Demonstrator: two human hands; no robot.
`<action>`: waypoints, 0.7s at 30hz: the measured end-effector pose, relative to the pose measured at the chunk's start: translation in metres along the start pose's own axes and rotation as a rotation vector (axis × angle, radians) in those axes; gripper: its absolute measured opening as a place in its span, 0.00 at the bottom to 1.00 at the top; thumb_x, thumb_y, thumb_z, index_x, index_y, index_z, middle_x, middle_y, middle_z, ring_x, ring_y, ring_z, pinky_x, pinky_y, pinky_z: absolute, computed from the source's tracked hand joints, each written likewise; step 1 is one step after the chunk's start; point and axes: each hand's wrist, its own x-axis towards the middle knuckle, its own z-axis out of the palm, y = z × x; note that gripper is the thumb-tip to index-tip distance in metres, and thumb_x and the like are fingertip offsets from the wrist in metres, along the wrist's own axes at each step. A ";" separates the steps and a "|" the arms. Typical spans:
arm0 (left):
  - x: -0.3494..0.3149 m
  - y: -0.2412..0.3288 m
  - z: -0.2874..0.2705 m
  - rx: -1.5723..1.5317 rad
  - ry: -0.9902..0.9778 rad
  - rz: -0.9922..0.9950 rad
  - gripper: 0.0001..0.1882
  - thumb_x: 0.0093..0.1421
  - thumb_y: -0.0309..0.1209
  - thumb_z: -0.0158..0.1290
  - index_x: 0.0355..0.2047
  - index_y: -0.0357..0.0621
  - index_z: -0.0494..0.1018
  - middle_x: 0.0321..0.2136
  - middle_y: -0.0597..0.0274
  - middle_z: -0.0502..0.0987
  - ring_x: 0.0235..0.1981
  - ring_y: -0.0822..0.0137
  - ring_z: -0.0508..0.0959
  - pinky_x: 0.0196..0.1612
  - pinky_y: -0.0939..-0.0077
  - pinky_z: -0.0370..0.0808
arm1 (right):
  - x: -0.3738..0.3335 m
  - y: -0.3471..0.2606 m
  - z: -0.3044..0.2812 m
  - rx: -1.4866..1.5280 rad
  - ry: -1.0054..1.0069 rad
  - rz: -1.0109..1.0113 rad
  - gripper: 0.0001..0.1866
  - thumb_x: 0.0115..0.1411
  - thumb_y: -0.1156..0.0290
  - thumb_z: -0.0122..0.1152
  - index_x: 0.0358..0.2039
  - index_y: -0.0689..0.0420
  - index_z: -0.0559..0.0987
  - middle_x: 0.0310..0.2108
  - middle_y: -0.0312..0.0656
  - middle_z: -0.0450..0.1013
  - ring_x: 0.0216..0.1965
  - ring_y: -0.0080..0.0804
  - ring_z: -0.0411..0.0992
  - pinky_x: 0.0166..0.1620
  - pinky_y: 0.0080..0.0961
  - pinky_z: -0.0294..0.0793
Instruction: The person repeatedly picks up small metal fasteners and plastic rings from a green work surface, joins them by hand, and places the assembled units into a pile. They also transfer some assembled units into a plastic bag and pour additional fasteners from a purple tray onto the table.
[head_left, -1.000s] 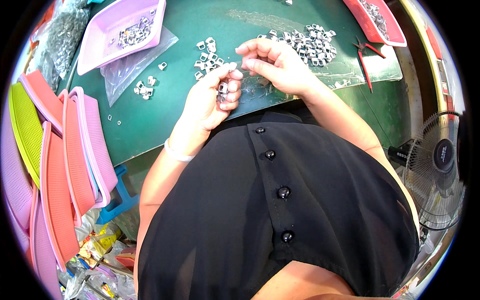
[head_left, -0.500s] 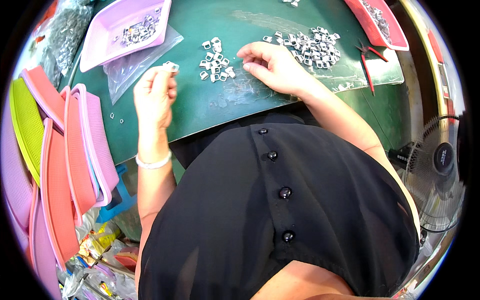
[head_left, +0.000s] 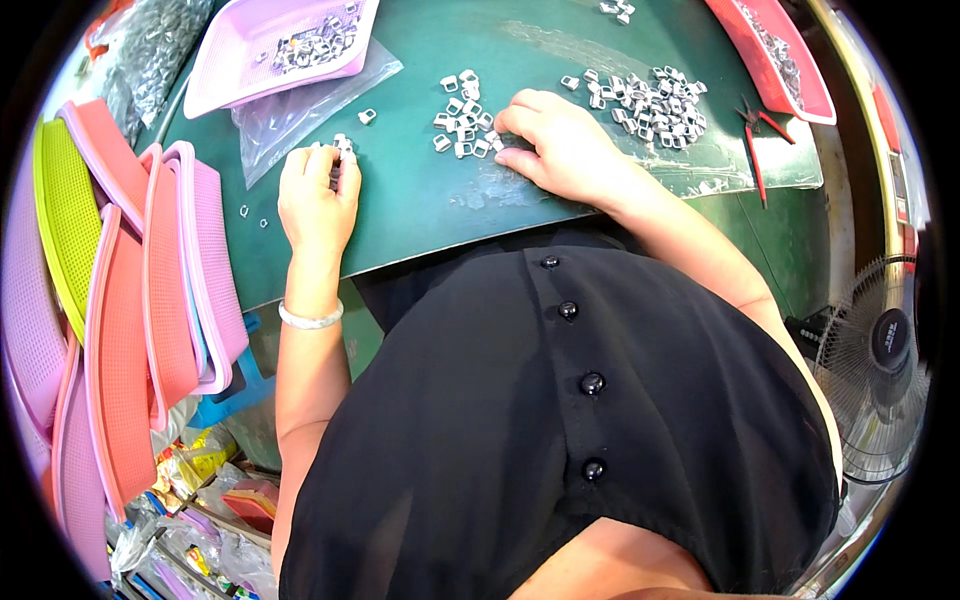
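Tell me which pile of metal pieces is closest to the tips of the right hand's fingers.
The smaller pile, left of the right hand, beside its fingers; the larger pile lies on that hand's other side.

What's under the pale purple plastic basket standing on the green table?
A clear plastic bag sticks out beneath the basket. Anything else there, and how far the bag reaches under, is covered.

silvery pieces (head_left: 665, 108), green tabletop (head_left: 410, 190)
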 end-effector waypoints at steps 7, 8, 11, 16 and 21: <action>-0.002 0.007 -0.002 0.078 -0.014 0.003 0.08 0.46 0.29 0.58 0.27 0.43 0.73 0.30 0.59 0.71 0.32 0.57 0.72 0.35 0.66 0.70 | -0.002 0.001 0.003 -0.037 0.043 -0.021 0.10 0.49 0.68 0.60 0.31 0.59 0.74 0.30 0.42 0.68 0.36 0.41 0.68 0.39 0.32 0.69; -0.002 0.007 -0.002 0.077 -0.010 0.010 0.09 0.45 0.29 0.58 0.28 0.42 0.73 0.31 0.59 0.71 0.33 0.57 0.71 0.36 0.66 0.69 | -0.002 0.001 0.003 -0.038 0.044 -0.022 0.10 0.49 0.69 0.60 0.31 0.59 0.74 0.30 0.42 0.67 0.36 0.41 0.68 0.39 0.32 0.69; -0.002 0.010 -0.003 0.091 -0.008 0.029 0.10 0.45 0.28 0.58 0.29 0.42 0.73 0.32 0.57 0.71 0.34 0.57 0.71 0.38 0.65 0.68 | -0.001 0.000 0.002 -0.047 0.028 -0.011 0.09 0.50 0.69 0.59 0.30 0.59 0.75 0.30 0.42 0.67 0.36 0.41 0.68 0.39 0.32 0.69; 0.001 0.019 -0.008 0.091 -0.034 0.051 0.13 0.46 0.29 0.58 0.34 0.41 0.73 0.35 0.55 0.72 0.37 0.56 0.72 0.42 0.64 0.67 | -0.002 0.004 0.004 -0.024 0.052 0.000 0.08 0.51 0.68 0.57 0.26 0.58 0.76 0.28 0.42 0.67 0.35 0.40 0.68 0.39 0.32 0.69; 0.002 0.021 -0.005 0.086 -0.062 0.037 0.16 0.45 0.29 0.58 0.37 0.41 0.73 0.36 0.56 0.71 0.38 0.56 0.71 0.44 0.65 0.66 | -0.005 0.008 -0.005 0.038 0.072 0.045 0.07 0.51 0.70 0.58 0.28 0.59 0.76 0.29 0.42 0.68 0.33 0.41 0.69 0.37 0.32 0.70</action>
